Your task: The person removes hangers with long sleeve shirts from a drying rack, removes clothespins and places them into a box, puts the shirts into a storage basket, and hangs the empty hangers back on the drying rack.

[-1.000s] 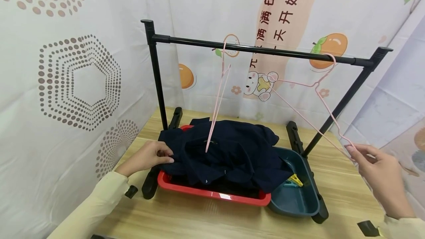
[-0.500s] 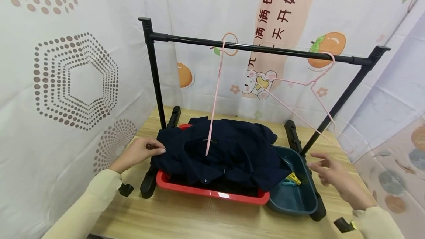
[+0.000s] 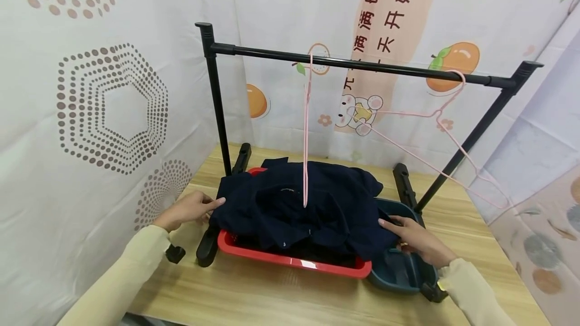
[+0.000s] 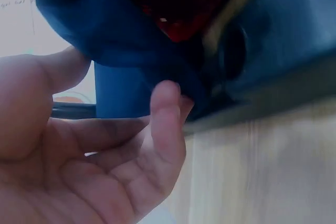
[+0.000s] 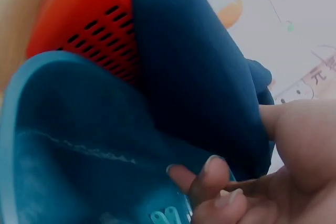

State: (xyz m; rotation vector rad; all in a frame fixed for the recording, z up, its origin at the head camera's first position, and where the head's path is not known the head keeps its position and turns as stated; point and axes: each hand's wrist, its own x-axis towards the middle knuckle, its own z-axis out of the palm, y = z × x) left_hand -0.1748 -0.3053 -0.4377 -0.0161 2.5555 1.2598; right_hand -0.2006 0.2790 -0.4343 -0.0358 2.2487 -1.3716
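A dark navy shirt [image 3: 353, 185] with a neck label and small pale buttons lies heaped over a red basket [image 3: 294, 261]. At its left edge my left hand [image 3: 190, 210] pinches the cloth, thumb above and fingers below. On the other side my right hand [image 3: 414, 238] pinches the shirt's right edge, with its thumb on top and curled fingers underneath, over a teal basin [image 3: 399, 286]. In the right wrist view, the navy cloth [image 5: 199, 77] passes between thumb and fingers. The left wrist view shows the folded cloth [image 4: 121, 40] beside the left thumb.
A black rack [image 3: 272, 56] spans above the basket. One pink hanger [image 3: 305, 155] hangs edge-on over the shirt; another pink hanger [image 3: 438, 113] hangs at the right. Teal clothespins [image 5: 165, 216] lie in the basin. Patterned curtains [image 3: 136, 114] stand behind and beside the table.
My right hand has let go of the right pink hanger, moved left and taken hold of the shirt's right edge. My left hand stays at the left edge. The middle hanger has swung.
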